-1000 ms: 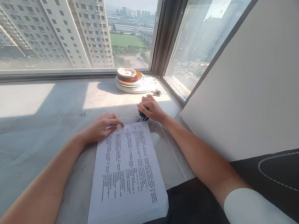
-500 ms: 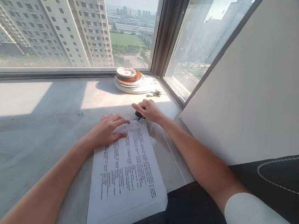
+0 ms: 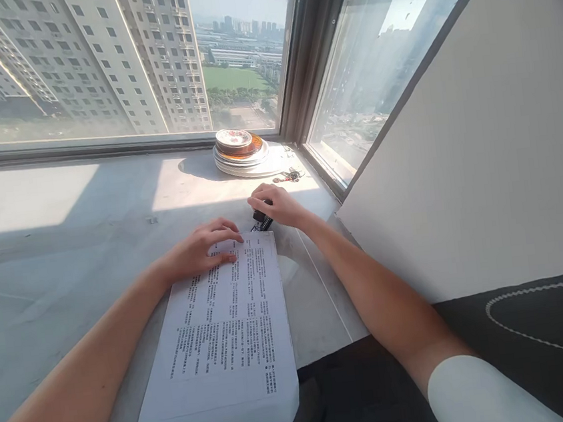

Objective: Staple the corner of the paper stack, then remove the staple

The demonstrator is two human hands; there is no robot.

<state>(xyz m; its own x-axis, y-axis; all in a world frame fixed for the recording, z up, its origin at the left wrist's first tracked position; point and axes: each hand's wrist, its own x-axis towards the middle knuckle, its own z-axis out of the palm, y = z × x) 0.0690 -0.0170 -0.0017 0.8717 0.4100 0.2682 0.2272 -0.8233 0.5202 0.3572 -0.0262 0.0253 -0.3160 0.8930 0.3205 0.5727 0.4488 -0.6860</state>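
Observation:
A stack of printed paper sheets [image 3: 224, 338] lies on the grey windowsill [image 3: 65, 260], its near end hanging over the sill's front edge. My left hand [image 3: 199, 246] rests on the stack's far left corner, fingers spread and pressing down. My right hand [image 3: 275, 205] is closed round a small black clip-like object [image 3: 261, 218] at the stack's far right corner; most of that object is hidden under the fingers.
A pile of plates [image 3: 241, 151] stands at the back of the sill in the window corner, with a small dark bunch like keys [image 3: 288, 177] beside it. A white wall panel [image 3: 481, 150] rises on the right. Dark fabric [image 3: 526, 333] lies below.
The paper stack has turned, its near end swinging left. My right hand with the black object moved slightly left and closer to the stack's corner; my left hand slid further onto the paper.

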